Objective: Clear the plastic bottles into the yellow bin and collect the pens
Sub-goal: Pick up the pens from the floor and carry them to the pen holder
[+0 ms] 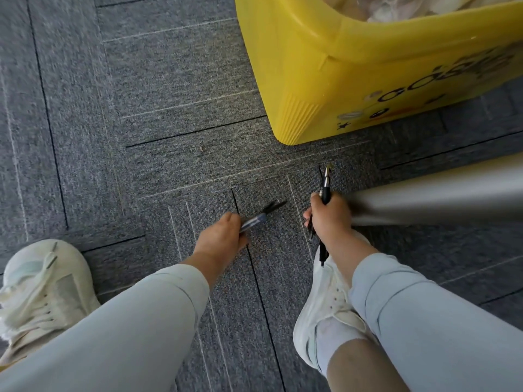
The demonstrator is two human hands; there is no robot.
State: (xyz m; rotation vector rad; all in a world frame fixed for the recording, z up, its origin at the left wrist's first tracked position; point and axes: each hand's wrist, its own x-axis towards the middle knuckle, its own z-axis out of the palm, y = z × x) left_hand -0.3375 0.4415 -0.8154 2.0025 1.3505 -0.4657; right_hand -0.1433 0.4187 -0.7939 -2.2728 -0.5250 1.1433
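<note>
Looking down from the head view, I have both hands low over the grey carpet [141, 108], each already carrying pens. The left hand [223, 236] has its fingers curled round a blue pen [256, 219] that points far and to the right. It is motion-blurred and its far end forks, so there may be two in that grip; I cannot tell. The right hand [328, 219] is closed in a fist round a bunch of black pens [326, 190], silver tip pointing far and the tail ends sticking out near, over the white sneaker [325, 306].

Gripping them in a fist rather than at the fingertips makes sense to me: it keeps a bundle together and should leave room to add more.

The yellow bin [325, 80] stands far right, well apart from both hands, lined with clear plastic and holding pale crumpled stuff (whether bottles, I cannot make out). A grey post [438, 193] runs off just right of the right hand. I see no bottle on the floor here, so I judge we are in the pen-collecting part.
</note>
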